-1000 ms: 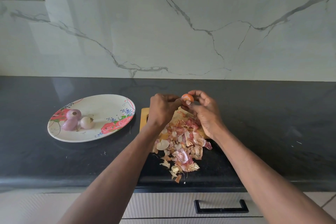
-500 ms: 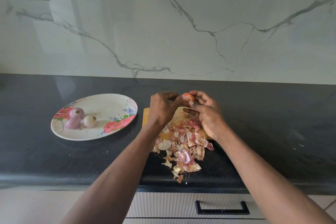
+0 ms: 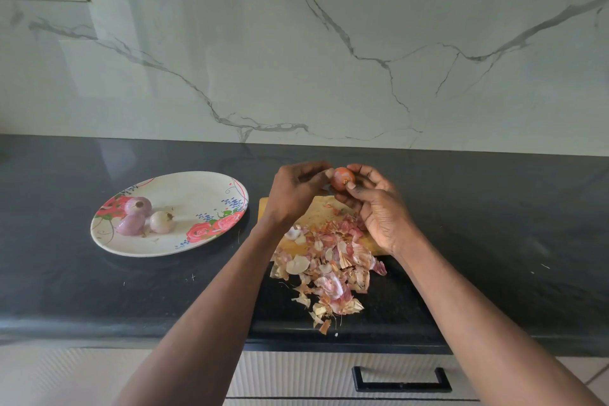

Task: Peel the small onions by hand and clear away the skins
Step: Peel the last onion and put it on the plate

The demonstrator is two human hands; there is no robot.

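A: What is on the left?
B: A plate [image 3: 197,184] on the table [image 3: 494,224] holds three peeled onions [image 3: 145,216].
A: And the hands?
B: The left hand [image 3: 293,194] and the right hand [image 3: 379,208] both pinch one unpeeled onion [image 3: 342,179] with curled fingers, above the board [image 3: 316,211] and the skins [image 3: 333,267].

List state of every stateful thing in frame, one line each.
Small orange-brown onion: skin on, held above the board.
Left hand: pinches the onion.
Right hand: grips the onion.
Three pale purple peeled onions: on the floral oval plate, clustered at its left.
Pile of papery pink onion skins: uncleared, spilling from the wooden cutting board onto the black counter.
Cabinet drawer: shut.
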